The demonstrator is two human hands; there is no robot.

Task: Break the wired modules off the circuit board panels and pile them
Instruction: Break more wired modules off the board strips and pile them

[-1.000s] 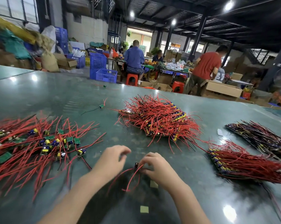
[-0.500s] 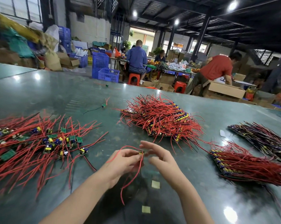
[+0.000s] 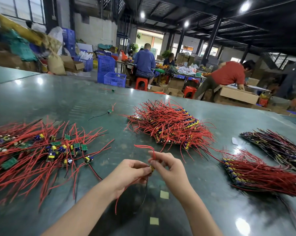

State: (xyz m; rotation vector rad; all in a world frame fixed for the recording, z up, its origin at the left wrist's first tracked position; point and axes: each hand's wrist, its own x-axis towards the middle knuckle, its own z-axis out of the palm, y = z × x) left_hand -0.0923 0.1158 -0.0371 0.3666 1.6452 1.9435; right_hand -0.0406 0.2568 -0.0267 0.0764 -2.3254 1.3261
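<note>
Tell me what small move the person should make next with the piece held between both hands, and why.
Probably snap the piece apart: both the left hand and the right hand pinch the small wired module above the table, its red wires hanging free. Then the left hand could drop it onto the loose pile on the left, where separated modules already lie.

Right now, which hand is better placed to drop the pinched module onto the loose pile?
Left. The left hand sits nearer the loose pile of red-wired green modules; the right hand is on the far side, though both pinch the small wired module.
</note>
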